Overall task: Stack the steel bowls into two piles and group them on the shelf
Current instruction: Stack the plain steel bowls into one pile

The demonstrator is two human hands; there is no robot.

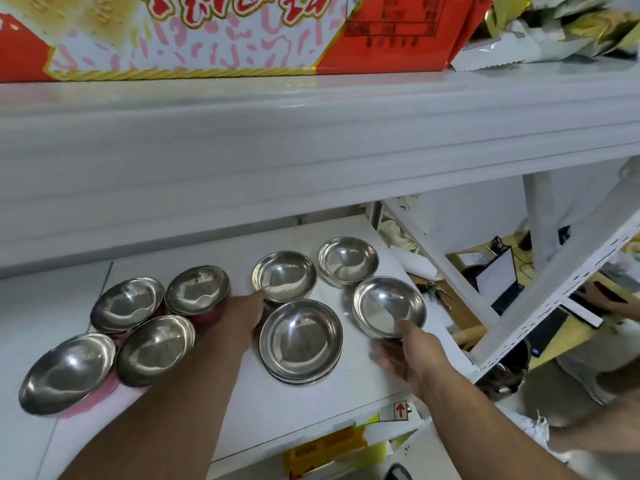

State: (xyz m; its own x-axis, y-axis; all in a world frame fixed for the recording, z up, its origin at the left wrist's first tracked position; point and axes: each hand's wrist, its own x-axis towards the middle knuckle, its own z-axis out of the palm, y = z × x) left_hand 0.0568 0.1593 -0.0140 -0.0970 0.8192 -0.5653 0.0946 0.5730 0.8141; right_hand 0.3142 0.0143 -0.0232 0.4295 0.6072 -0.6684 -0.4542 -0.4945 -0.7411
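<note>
Pinching the near rim of the right-hand bowl (389,306), our right hand (410,355) has thumb on top and fingers curled beneath, clamped on steel. Our left hand (242,318) reaches in beside the centre bowl (300,341); its fingertips touch the bowl behind (284,275), but we cannot tell whether they have closed on it. That centre bowl looks like a short pile already, rims layered under it. Behind and to the right of it sits another bowl (348,259). Left of it, four pink-bottomed bowls (156,348) cluster, each separate. On the white shelf (311,403), stacking has barely begun by our reckoning; most bowls are loose, and two piles remain to be built.
</note>
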